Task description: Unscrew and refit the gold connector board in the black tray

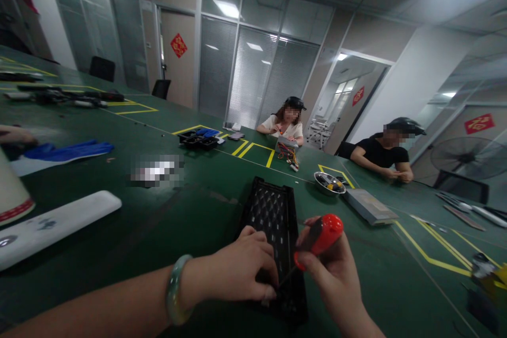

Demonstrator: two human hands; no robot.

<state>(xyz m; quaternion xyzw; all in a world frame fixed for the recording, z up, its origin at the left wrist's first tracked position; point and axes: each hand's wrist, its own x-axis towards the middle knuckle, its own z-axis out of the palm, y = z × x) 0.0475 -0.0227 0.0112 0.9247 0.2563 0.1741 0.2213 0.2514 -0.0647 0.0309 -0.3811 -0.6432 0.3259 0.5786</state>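
Note:
A screwdriver point(325, 231) with a red and dark handle is gripped in my right hand point(341, 273). Its thin shaft slants down and left to the near end of a long black plastic casing point(292, 210), which lies on the green table. Rows of small bright pieces show inside the casing. My left hand point(242, 265), with a jade-like bangle point(176, 290) on the wrist, reaches over the casing's left edge. Its fingers are curled and pinched close to the screwdriver's tip; what lies between them is too small to make out.
Left stand a long white casing point(79, 219), a pale cylinder point(10, 190) and a blue glove point(67, 150). Ahead are black trays point(200, 140), coloured wires point(287, 153) and a metal bowl point(329, 184). A grey box point(370, 207) lies right. Two people sit across the table.

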